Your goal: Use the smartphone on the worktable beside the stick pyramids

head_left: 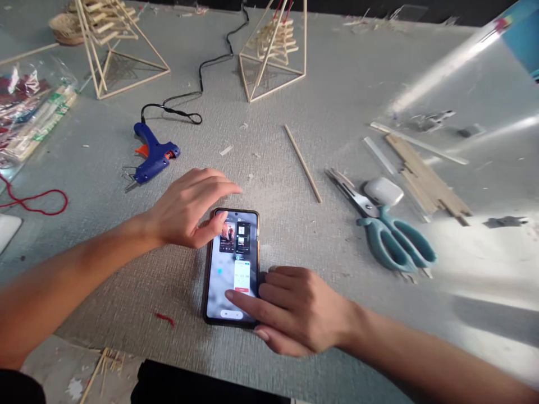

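A smartphone (225, 280) lies face up on the table, its lit screen showing several small app windows. My left hand (191, 207) hovers at the phone's top edge with its fingers loosely stretched and its thumb over the upper left of the screen; nothing is in it. From the lower right, my right hand (297, 311) reaches over the phone. Its index finger points onto the lower part of the screen, while the other fingers are loosely bent beside the phone's right edge. It holds nothing.
Beyond my left hand lies a blue glue gun (154, 154) with a black cord (201, 76). A thin wooden stick (303, 163), scissors (387, 235), a white case (383, 192) and wood strips (425, 174) lie rightward. Two stick pyramids (133, 87) (275, 84) stand behind.
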Demonstrator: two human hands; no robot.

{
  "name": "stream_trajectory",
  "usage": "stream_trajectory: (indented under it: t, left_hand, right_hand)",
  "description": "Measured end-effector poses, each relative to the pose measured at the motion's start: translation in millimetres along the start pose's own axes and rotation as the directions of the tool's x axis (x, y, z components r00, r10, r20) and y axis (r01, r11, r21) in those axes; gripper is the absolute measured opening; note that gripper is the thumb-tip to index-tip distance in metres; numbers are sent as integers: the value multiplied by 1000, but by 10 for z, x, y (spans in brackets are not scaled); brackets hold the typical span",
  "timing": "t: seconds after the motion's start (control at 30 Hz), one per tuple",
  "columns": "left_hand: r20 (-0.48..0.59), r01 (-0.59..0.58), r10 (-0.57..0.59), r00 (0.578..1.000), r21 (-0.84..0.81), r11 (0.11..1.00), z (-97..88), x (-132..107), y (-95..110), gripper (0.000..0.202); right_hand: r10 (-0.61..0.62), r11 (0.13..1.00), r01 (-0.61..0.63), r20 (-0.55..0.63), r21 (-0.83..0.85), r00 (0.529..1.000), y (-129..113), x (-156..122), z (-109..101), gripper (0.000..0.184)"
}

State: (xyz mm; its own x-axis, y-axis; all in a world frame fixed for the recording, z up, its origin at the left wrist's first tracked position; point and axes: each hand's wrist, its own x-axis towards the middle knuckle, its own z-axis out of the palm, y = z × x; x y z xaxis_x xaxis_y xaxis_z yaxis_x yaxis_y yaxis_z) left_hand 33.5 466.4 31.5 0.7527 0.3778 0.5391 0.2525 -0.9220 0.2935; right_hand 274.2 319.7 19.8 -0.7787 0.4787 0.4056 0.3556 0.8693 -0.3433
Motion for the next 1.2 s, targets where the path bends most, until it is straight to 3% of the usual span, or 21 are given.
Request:
stream_trajectory:
  t: [0.27, 0.53, 0.73, 0.83, 1.03, 1.2]
  left_hand:
    - [132, -10, 19, 991, -71, 997, -45, 30, 29, 46]
    - [174, -4, 18, 985, -77, 997, -47, 29, 9, 46]
    - [174, -8, 23, 985, -87, 996, -54, 27, 6, 45]
    - [181, -7, 22, 983, -86, 996, -51, 25, 2, 44]
    - [166, -24, 38, 985, -82, 996, -50, 29, 4, 44]
    - [141, -26, 34, 989, -57, 998, -42, 15, 3, 41]
  right_hand:
    - [7, 1000, -8, -1, -14, 1000, 2, 11, -7, 43]
    - [13, 1000, -12, 11, -18, 1000, -10, 39, -18, 39]
    - [-27, 999, 30, -167, 19, 986, -8, 27, -44, 30]
    - [-7, 1000, 8, -200, 3, 980, -4, -6, -27, 29]
    - [25, 999, -26, -48, -33, 999, -2, 24, -17, 33]
    - [71, 997, -71, -98, -3, 993, -11, 55, -37, 36]
